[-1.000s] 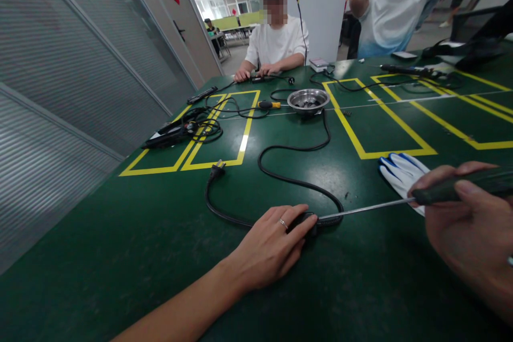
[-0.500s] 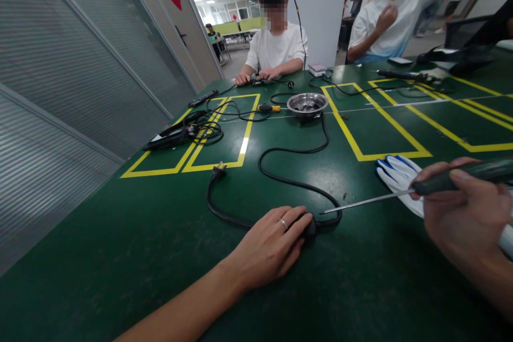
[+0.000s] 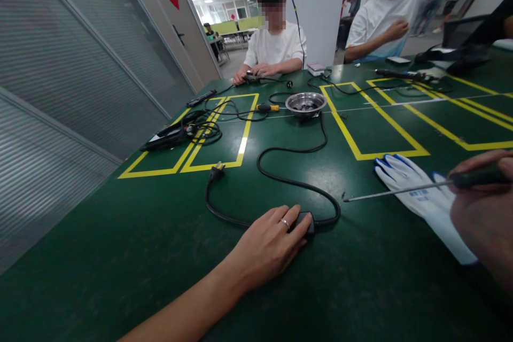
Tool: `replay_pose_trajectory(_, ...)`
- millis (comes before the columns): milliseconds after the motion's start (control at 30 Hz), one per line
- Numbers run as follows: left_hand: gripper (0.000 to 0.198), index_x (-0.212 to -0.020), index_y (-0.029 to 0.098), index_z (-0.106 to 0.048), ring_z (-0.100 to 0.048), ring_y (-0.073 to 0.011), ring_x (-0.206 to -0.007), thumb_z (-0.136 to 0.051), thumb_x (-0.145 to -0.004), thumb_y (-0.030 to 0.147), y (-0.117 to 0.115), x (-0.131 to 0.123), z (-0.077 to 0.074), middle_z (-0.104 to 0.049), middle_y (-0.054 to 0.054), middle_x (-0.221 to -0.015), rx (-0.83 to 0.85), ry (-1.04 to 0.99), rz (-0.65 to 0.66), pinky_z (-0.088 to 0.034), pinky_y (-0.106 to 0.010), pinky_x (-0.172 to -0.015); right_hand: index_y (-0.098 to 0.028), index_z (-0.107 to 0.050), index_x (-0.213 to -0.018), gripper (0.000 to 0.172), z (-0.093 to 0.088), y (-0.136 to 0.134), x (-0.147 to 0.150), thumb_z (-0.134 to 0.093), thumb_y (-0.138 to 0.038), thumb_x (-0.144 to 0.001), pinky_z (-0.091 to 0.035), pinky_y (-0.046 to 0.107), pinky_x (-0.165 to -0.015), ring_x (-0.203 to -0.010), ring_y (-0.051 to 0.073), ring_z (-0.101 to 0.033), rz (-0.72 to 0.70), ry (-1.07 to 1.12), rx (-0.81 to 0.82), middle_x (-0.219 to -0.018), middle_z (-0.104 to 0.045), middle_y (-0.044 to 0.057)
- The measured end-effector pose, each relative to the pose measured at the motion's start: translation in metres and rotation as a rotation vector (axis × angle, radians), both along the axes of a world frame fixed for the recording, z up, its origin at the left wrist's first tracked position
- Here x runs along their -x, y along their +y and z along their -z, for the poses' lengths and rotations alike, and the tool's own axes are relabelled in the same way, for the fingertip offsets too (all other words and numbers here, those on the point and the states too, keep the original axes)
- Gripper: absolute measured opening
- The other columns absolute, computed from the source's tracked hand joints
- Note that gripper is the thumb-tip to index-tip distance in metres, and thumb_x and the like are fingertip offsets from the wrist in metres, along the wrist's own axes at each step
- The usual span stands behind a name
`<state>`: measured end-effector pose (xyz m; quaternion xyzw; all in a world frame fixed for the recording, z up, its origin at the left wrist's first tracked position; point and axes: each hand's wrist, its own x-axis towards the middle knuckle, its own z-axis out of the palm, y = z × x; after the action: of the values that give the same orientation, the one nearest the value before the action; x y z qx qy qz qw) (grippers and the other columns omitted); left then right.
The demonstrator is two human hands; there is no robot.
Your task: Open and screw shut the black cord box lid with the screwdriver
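My left hand [image 3: 276, 238] is closed over a small black box [image 3: 308, 221] in line with a black power cord [image 3: 276, 177], holding it on the table. From the box the cord runs left to a plug [image 3: 217, 170] and right in a curve toward the bowl. At the right edge, my right hand [image 3: 483, 208] grips the dark handle of a screwdriver [image 3: 401, 191]. Its long shaft points left over the table, the tip beside a tiny dark piece, perhaps a screw [image 3: 343, 195]. Part of my right hand lies out of frame.
White gloves [image 3: 417, 192] with blue cuffs lie beneath the shaft. Farther back stand a metal bowl [image 3: 306, 102] of small parts and a yellow-handled screwdriver [image 3: 267, 108]. Black tools with cables [image 3: 176, 133] rest at left. A person [image 3: 274, 45] sits opposite, hands on a device.
My right hand has drawn the screwdriver to the right, away from the black box. My left hand stays on the box, with more of the box's top showing.
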<state>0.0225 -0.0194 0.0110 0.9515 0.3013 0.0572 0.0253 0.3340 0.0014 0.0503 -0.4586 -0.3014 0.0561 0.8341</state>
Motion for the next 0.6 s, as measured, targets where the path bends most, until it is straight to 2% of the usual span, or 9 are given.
replay_pose_trajectory(167,0.048,-0.133,0.016,-0.039,-0.051,-0.0304,-0.112,-0.051,-0.091,0.036,0.004,0.011,-0.005,-0.048,-0.015,-0.132,0.048,-0.062,-0.058,-0.045,-0.048,-0.094,-0.029,-0.056,-0.068,0.020,0.016,0.006,-0.001,-0.054,-0.009,-0.066,-0.034,0.028,-0.030,-0.043,0.013,-0.052,-0.002,-0.096,0.004,-0.054,-0.048,-0.007)
replay_pose_trajectory(300,0.041,-0.124,0.018,-0.046,-0.056,-0.0262,-0.104,-0.055,-0.086,0.029,0.010,0.025,-0.008,-0.055,-0.012,-0.120,0.163,-0.124,-0.083,-0.047,-0.045,-0.092,-0.025,-0.053,-0.072,0.013,0.022,0.009,-0.003,-0.054,-0.015,-0.064,-0.034,0.029,-0.027,-0.041,0.016,-0.053,0.000,-0.122,0.017,-0.053,-0.049,-0.007)
replay_pose_trajectory(433,0.034,-0.117,0.019,-0.048,-0.057,-0.0216,-0.106,-0.057,-0.085,0.024,0.015,0.031,-0.003,-0.056,-0.009,-0.117,0.284,-0.253,-0.057,-0.049,-0.038,-0.092,-0.023,-0.049,-0.068,0.013,0.016,0.012,-0.005,-0.056,-0.016,-0.059,-0.035,0.026,-0.027,-0.038,0.015,-0.052,0.046,-0.108,0.007,-0.049,-0.048,-0.008)
replay_pose_trajectory(600,0.031,-0.117,0.020,-0.047,-0.055,-0.0214,-0.112,-0.058,-0.088,0.024,0.016,0.023,0.006,-0.054,-0.010,-0.123,0.347,-0.387,-0.123,-0.048,-0.041,-0.096,-0.026,-0.049,-0.065,0.015,0.003,0.006,-0.009,-0.053,-0.013,-0.060,-0.034,0.025,-0.026,-0.038,0.013,-0.050,0.051,0.022,0.026,-0.047,-0.050,-0.009)
